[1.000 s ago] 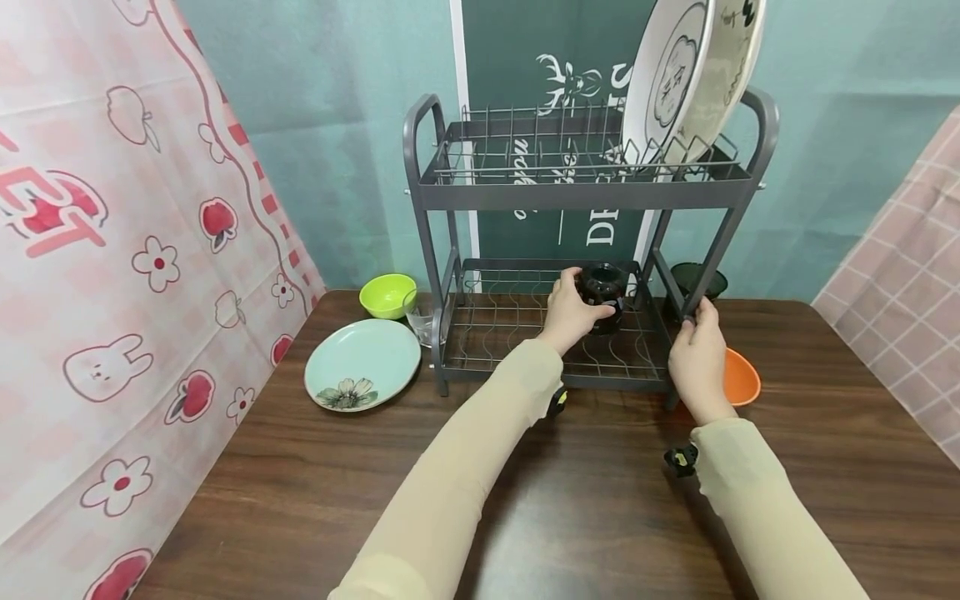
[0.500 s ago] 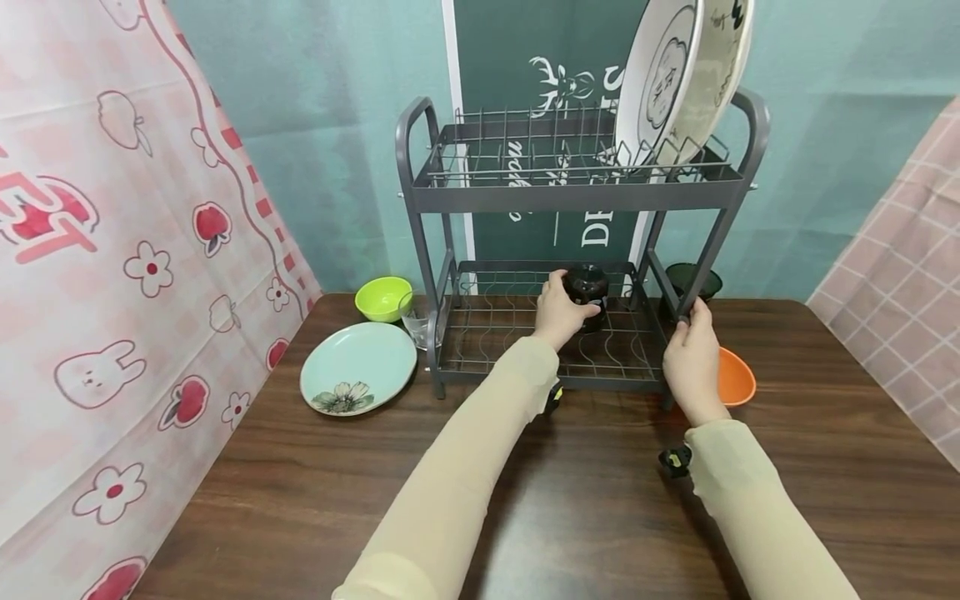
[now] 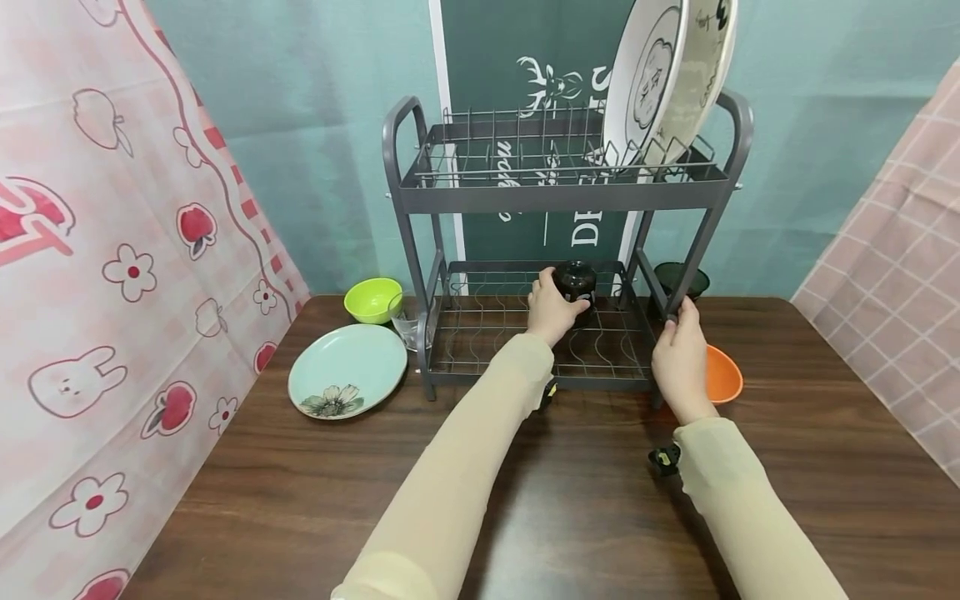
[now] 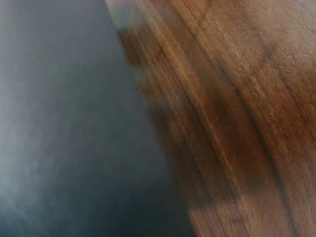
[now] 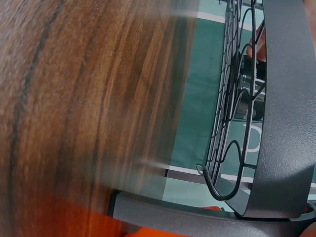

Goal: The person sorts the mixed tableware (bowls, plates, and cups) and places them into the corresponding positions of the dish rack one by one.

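On the lower shelf of a grey two-tier dish rack (image 3: 562,198), my left hand (image 3: 551,310) grips a glossy black cup (image 3: 577,283) from its left side, thumb across the front. Pale marks show on the cup; its underside is hidden. My right hand (image 3: 681,360) holds the rack's front right leg, its fingers around the post. In the right wrist view the rack's dark rail (image 5: 289,108) and wire shelf are close up, with the black cup (image 5: 253,79) partly seen behind the wires. Only a blurred dark rail (image 4: 74,123) and wood show in the left wrist view.
A large patterned white bowl (image 3: 660,83) stands on edge in the upper tier. Left of the rack are a green bowl (image 3: 372,301), a clear glass (image 3: 408,323) and a light-blue plate (image 3: 348,367). At right are an orange bowl (image 3: 722,375) and a dark green bowl (image 3: 681,279).
My left hand has shifted the black cup slightly left along the lower shelf, and its top has turned a little. My right hand keeps its hold on the leg. The head view has drifted right.
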`<state>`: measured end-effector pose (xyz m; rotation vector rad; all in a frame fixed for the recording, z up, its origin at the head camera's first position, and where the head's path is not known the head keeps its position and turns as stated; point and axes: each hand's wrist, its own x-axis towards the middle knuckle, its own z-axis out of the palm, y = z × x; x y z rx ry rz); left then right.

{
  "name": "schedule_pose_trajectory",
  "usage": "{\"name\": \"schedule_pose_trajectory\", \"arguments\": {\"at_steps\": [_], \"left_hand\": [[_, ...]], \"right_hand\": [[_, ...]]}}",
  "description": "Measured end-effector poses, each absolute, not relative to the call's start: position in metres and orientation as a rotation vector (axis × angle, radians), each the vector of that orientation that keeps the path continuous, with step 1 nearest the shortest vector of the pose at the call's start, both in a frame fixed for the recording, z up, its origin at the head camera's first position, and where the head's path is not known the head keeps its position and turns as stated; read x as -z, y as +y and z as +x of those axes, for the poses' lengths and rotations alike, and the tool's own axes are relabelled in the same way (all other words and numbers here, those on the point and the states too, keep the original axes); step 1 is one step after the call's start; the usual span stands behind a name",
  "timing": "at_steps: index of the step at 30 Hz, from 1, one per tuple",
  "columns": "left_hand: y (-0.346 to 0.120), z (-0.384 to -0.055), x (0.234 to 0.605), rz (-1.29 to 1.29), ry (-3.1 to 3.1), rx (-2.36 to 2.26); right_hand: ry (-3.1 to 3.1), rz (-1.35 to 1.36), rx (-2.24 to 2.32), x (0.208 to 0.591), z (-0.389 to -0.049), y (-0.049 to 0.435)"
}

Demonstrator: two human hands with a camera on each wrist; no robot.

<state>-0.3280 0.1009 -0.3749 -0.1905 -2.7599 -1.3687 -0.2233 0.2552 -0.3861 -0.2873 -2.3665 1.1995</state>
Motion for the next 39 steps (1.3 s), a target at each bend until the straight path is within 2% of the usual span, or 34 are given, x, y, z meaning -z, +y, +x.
{"name": "schedule_pose_trajectory", "arguments": {"at_steps": [25,39], "left_hand": [[0.095,-0.326,0.373,-0.200,-2.836,1.304],[0.086,-0.307,0.360,-0.337,-2.763,1.333]], "right_hand": [[-2.352,-0.296,-1.183,0.386,-0.224,0.253],[-2.327,-0.316,-1.246,0.385,-0.223,0.254]]}}
